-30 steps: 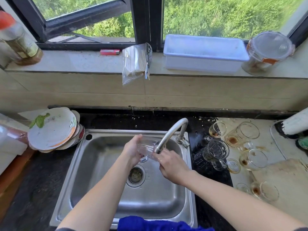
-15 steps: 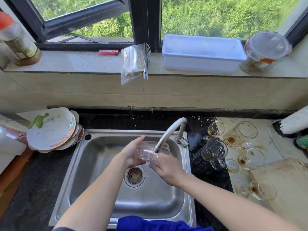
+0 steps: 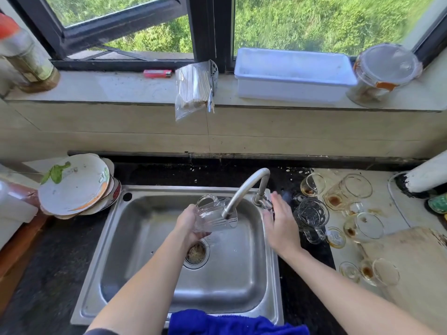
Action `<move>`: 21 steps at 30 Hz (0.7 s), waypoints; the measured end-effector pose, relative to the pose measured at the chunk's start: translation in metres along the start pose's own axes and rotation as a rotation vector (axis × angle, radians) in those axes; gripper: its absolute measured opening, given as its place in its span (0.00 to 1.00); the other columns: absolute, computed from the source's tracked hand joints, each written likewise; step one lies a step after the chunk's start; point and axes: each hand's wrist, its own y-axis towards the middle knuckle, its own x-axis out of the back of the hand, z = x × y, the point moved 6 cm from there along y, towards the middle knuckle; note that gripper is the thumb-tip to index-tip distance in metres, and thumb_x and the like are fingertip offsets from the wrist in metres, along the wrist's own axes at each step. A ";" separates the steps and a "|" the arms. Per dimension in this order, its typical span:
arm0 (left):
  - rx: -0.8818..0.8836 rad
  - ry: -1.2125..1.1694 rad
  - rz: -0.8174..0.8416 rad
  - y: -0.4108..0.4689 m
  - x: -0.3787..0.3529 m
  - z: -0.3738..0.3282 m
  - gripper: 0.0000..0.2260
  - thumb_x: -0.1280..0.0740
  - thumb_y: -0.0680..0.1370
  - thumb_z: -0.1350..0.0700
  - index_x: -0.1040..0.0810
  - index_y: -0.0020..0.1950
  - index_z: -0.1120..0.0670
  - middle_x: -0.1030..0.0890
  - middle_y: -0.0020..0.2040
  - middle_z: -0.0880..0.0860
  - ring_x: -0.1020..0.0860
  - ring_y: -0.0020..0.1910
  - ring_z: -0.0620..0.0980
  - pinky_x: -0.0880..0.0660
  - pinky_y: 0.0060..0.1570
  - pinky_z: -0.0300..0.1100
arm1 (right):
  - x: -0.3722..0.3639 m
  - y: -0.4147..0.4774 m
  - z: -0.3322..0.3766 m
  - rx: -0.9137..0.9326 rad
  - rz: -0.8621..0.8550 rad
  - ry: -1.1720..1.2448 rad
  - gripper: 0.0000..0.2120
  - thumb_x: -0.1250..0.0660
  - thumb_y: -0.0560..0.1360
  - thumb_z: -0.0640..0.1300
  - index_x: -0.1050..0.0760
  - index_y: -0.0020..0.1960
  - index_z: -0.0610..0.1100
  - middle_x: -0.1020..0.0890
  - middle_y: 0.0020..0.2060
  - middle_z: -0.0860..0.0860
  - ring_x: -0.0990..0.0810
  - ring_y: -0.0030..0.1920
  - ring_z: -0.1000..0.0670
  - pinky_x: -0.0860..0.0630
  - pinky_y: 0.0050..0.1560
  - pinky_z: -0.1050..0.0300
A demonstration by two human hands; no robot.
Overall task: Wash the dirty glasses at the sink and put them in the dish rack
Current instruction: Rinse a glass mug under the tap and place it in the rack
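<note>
My left hand [image 3: 189, 224] grips a clear glass mug [image 3: 212, 215] on its side over the steel sink [image 3: 150, 274], just under the spout of the curved tap [image 3: 244, 189]. My right hand [image 3: 280, 223] is off the mug, fingers straight, beside the tap's handle [image 3: 264, 203] at the sink's right rim. Several dirty glasses with brown dregs, such as a mug [image 3: 310, 217] and a stained glass [image 3: 348, 192], stand and lie on the counter to the right. A white tray [image 3: 292, 76] sits on the window sill.
Dirty plates [image 3: 75, 187] are stacked left of the sink. A blue cloth [image 3: 232, 322] hangs over the sink's front edge. On the sill are a bag of sticks [image 3: 193, 90], a red lighter [image 3: 157, 73], a lidded jar [image 3: 384, 73] and a bottle [image 3: 26, 56]. A board [image 3: 411, 262] lies at right.
My right hand has let go of the mug and moved right to the tap's handle. My left hand keeps the mug, now tipped on its side under the spout.
</note>
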 end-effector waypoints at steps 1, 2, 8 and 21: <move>0.009 0.010 0.005 0.000 -0.002 0.002 0.09 0.47 0.79 0.55 0.29 0.49 0.55 0.17 0.43 0.60 0.21 0.29 0.56 0.26 0.27 0.40 | -0.012 0.003 -0.003 -0.032 0.107 -0.097 0.26 0.44 0.82 0.45 0.44 0.78 0.41 0.41 0.77 0.49 0.46 0.77 0.51 0.44 0.76 0.51; 0.013 0.025 0.013 0.000 -0.005 0.004 0.08 0.48 0.79 0.55 0.30 0.47 0.55 0.18 0.42 0.60 0.22 0.28 0.55 0.27 0.27 0.39 | -0.028 0.001 -0.006 -0.037 0.238 -0.197 0.29 0.44 0.82 0.45 0.49 0.79 0.41 0.49 0.79 0.48 0.52 0.78 0.50 0.47 0.77 0.51; 0.024 0.079 0.031 -0.002 -0.011 0.008 0.09 0.46 0.81 0.53 0.31 0.44 0.54 0.20 0.32 0.56 0.24 0.28 0.52 0.31 0.34 0.43 | -0.027 0.007 0.000 0.003 0.228 -0.147 0.28 0.45 0.82 0.43 0.50 0.79 0.43 0.51 0.79 0.50 0.53 0.79 0.52 0.49 0.76 0.54; 0.080 0.090 0.022 -0.005 0.003 0.011 0.09 0.42 0.76 0.54 0.24 0.42 0.54 0.22 0.34 0.53 0.25 0.31 0.52 0.31 0.33 0.40 | -0.018 -0.021 0.071 0.563 0.267 -0.134 0.20 0.37 0.73 0.32 0.24 0.64 0.40 0.21 0.61 0.47 0.25 0.64 0.48 0.28 0.67 0.49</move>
